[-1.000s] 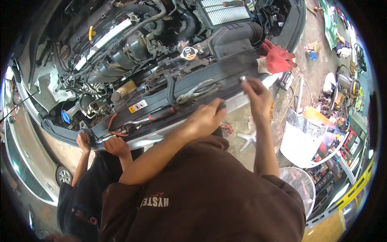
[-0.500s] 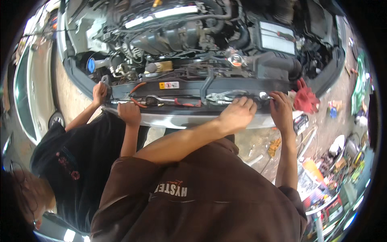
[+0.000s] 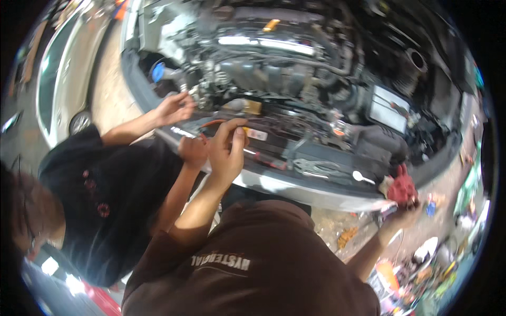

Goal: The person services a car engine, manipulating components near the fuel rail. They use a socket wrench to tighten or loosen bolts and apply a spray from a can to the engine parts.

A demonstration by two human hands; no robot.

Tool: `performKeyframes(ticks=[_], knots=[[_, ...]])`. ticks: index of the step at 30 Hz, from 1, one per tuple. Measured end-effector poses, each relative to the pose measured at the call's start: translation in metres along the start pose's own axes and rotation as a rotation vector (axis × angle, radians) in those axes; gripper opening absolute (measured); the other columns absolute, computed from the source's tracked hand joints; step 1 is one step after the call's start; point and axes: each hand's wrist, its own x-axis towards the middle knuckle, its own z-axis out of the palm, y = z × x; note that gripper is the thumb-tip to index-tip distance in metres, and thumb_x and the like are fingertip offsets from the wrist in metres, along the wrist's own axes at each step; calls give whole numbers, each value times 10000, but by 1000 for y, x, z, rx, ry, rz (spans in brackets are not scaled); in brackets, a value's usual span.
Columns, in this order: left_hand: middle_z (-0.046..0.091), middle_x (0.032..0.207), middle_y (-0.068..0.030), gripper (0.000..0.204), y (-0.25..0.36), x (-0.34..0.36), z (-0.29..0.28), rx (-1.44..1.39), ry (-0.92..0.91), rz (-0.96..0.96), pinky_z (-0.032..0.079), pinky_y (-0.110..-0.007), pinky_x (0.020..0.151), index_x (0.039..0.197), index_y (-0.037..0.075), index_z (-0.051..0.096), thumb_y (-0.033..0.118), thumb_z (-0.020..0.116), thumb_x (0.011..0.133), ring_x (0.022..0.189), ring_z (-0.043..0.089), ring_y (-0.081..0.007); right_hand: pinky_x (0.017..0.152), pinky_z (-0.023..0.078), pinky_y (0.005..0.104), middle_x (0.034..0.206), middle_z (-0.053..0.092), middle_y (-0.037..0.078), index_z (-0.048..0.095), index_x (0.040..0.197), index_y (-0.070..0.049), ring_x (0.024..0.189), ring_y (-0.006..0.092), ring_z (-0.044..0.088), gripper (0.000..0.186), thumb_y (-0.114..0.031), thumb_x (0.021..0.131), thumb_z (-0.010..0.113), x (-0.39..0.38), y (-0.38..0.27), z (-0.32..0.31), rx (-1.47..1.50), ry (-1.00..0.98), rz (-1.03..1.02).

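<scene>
My left hand [image 3: 226,152] is raised over the front panel of a car's engine bay, fingers curled towards the thumb; whatever lies between them is hidden. Below it is a ratchet with a red handle [image 3: 266,159], partly covered by the hand. Locking pliers [image 3: 319,167] lie farther right on the panel, then a small shiny tool with a round end [image 3: 362,177]. My right hand [image 3: 403,215] is at the panel's right end, just below a red work glove [image 3: 401,188]. Its fingers are blurred and partly hidden.
At my left a co-worker in black has one hand [image 3: 176,109] over the panel's edge and the other hand [image 3: 193,151] close to mine. An air filter [image 3: 390,109] sits in the engine bay at right. Scattered parts [image 3: 416,274] cover the floor at lower right.
My left hand has left the locking pliers and swung left towards the co-worker. My right hand has moved right and down to the red glove. The co-worker's far hand has lifted; the view has shifted.
</scene>
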Motion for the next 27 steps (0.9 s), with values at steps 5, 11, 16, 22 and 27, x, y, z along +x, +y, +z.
performKeyframes(ticks=[5, 11, 16, 22, 27], knots=[[639, 979, -97, 248, -58, 3, -44, -860, 313, -601, 577, -405, 864, 1173, 14, 638, 193, 510, 1059, 902, 660, -220, 730, 546, 302, 1020, 671, 66, 726, 1112, 0, 822, 125, 622, 258, -226, 1068, 610, 4, 82, 44, -668, 169, -130], [658, 1078, -135, 274, -65, -1, -80, -1047, 363, -712, 557, -407, 925, 1132, 13, 638, 234, 489, 1067, 1026, 653, -269, 751, 566, 382, 980, 681, 120, 754, 1168, -70, 844, 299, 704, 242, -109, 930, 775, -35, 104, 337, -454, -980, -475], [716, 1018, -119, 164, -42, 10, -87, 511, 440, -136, 531, -433, 874, 1066, -4, 723, 121, 651, 986, 954, 669, -302, 853, 570, 468, 1144, 662, 154, 699, 1261, -111, 1048, 353, 680, 323, -174, 946, 739, -46, 149, 411, -631, -1299, -587], [712, 1108, -152, 342, -52, 30, -101, 920, 183, 339, 504, -487, 918, 1205, 46, 742, 48, 720, 864, 1016, 644, -378, 916, 595, 478, 1174, 693, 220, 734, 1015, 6, 1128, 382, 695, 190, -154, 932, 675, -47, 154, 417, -758, -1401, -577], [705, 1137, -126, 319, -57, 27, -100, 1033, 108, 357, 483, -495, 911, 1157, 12, 744, 65, 721, 843, 1072, 625, -369, 932, 586, 503, 1140, 704, 261, 763, 1046, 19, 1041, 419, 723, 251, -173, 988, 612, -48, 164, 416, -714, -1373, -504]])
